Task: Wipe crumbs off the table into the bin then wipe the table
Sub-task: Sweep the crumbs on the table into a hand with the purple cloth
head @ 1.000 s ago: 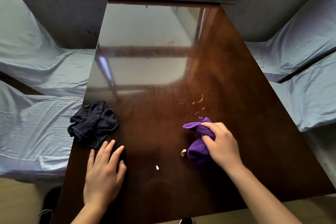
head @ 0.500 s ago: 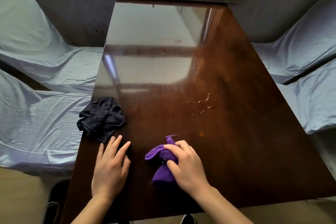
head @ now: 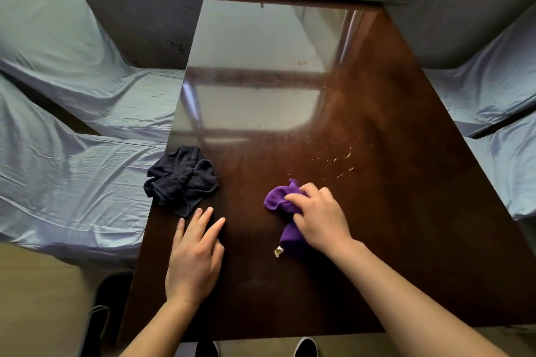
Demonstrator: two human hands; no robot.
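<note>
Cloth, purple cloth (head: 285,213), bunched under my right hand (head: 320,219), fingers clamped on it; soft, light, limp, I grip the wad. Crumb (head: 278,252) at its 7 o'clock. Left hand (head: 195,258) flat, fingers spread on table (head: 377,240).

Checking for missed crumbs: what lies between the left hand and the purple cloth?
In the head view, only bare table separates the left hand from the purple cloth; the crumb touches the cloth's near edge.

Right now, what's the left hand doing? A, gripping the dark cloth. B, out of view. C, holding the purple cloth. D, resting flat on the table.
D: the left hand lies open and flat on the table, just short of the dark cloth; the right hand has the purple cloth.
</note>
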